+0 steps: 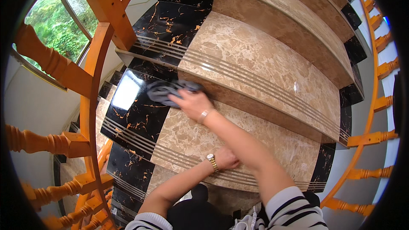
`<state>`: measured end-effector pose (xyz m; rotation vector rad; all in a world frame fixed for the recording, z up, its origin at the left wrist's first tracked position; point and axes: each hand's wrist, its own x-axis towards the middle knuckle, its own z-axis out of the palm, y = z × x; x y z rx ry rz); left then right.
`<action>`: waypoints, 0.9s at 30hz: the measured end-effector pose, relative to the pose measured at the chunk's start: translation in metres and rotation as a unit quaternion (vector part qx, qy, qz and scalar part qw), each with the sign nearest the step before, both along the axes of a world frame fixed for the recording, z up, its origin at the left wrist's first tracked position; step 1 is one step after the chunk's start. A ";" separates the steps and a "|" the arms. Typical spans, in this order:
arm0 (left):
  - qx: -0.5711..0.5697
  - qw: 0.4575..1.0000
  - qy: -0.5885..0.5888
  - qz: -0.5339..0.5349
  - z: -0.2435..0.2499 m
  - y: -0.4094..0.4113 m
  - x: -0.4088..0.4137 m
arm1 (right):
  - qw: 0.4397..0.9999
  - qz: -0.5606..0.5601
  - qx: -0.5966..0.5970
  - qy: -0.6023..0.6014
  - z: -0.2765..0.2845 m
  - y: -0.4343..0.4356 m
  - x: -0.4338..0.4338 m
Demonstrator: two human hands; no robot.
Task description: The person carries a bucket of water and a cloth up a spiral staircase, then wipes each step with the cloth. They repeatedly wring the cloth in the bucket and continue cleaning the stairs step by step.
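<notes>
My right hand (pixel 194 103) grips a dark grey cloth (pixel 163 93), blurred by motion, and reaches across to the left. The cloth lies bunched at the back of a marble stair tread (pixel 188 131), where the black border (pixel 145 111) meets the brown stone. It touches or nearly touches the foot of the riser (pixel 249 102). A bracelet (pixel 204 116) circles my right wrist. Under my right forearm, my left hand (pixel 227 158) rests near the tread's front edge, its fingers mostly hidden. A gold wristwatch (pixel 212 162) is on that wrist.
Curved wooden railings with turned balusters run along the left (pixel 88 118) and right (pixel 367 124). A thick newel post (pixel 110 12) stands at the upper left. More marble steps (pixel 271 44) rise ahead, with grooved strips along their edges. Lower steps (pixel 127 166) descend on the left, near a window (pixel 64 22).
</notes>
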<state>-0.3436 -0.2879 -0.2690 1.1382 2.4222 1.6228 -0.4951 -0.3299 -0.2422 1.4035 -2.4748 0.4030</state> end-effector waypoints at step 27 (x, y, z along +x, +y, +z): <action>0.029 0.991 -0.025 0.130 0.077 0.074 -0.030 | 0.910 -0.257 -0.003 -0.325 0.018 0.223 0.197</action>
